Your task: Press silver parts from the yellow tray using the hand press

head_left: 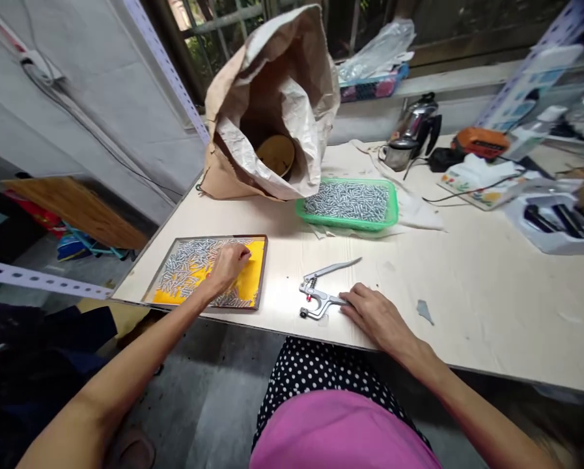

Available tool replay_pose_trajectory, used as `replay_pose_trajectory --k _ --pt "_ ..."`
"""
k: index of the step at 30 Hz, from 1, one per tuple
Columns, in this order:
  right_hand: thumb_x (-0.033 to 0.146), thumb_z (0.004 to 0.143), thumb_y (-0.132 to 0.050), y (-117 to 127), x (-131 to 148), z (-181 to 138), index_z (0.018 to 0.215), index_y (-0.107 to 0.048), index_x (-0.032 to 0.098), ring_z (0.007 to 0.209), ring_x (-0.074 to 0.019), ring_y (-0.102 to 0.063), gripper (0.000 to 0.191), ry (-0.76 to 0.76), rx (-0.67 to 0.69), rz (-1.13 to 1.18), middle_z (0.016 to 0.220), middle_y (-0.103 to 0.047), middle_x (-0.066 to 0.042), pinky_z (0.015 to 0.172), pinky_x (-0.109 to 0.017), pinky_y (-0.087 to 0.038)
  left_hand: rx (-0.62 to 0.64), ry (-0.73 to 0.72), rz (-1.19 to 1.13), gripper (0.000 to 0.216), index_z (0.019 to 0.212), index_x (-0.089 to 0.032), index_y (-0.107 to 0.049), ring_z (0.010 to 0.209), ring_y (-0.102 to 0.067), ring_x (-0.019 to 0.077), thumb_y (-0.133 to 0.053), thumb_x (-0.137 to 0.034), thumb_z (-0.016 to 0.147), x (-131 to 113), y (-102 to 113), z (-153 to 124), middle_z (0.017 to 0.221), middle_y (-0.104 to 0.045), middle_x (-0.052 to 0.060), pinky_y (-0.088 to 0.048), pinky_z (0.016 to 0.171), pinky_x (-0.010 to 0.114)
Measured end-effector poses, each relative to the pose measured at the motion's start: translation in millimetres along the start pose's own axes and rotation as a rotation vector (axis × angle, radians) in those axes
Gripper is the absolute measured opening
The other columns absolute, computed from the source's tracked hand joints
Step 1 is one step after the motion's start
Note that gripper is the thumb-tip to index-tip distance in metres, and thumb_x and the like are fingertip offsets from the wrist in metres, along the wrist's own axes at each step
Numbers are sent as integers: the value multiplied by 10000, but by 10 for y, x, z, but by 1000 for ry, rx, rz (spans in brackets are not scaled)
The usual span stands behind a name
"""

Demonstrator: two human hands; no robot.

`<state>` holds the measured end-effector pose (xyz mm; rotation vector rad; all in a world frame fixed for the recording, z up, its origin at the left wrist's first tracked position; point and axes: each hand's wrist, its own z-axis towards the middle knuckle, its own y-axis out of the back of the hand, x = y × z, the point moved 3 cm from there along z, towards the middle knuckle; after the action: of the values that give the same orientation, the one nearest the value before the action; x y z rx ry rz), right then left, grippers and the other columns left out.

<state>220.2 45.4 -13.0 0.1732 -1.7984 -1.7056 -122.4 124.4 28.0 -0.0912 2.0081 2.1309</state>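
My left hand [230, 266] is over a shallow tray [264, 273] with a yellow bottom, its fingers pinched together. Whatever sits between those fingertips is too small to make out. Many small silver metal pieces [184, 260], perhaps screws or pins, lie loose in the tray, mostly toward its left and front. On the table, my right hand [374, 316] lies palm down with its fingers closed over one handle of silver snap pliers [323, 301]. The pliers lie with their jaws to the left and the other handle [338, 266] spread away, untouched.
Behind stands a large open paper sack [223, 163] with a round tan object inside. A green basket [392, 208] full of similar metal pieces sits beside it. A grey scrap [424, 311], a metal kettle [418, 124], a tissue pack [487, 182] and a white bin [540, 228] are to the right.
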Motion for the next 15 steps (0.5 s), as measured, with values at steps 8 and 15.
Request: replay_pose_trajectory --k 8,15 --pt "233 978 -467 -74 -17 7 964 -658 180 863 -192 -595 199 -87 54 -117 937 -626 -64 755 -308 -402 360 188 -723 87 821 -168 -617 522 -594 107 -607 -241 774 -1051 -435 -570 649 -663 -15 -446 518 201" --pt "198 974 -457 -136 -38 -16 904 -628 191 820 -177 -578 186 -41 5 -162 917 -626 -50 732 -314 -356 493 366 -827 208 748 -162 -593 375 -412 58 -649 -362 759 -1152 -637 -552 519 -503 -77 -302 389 182"
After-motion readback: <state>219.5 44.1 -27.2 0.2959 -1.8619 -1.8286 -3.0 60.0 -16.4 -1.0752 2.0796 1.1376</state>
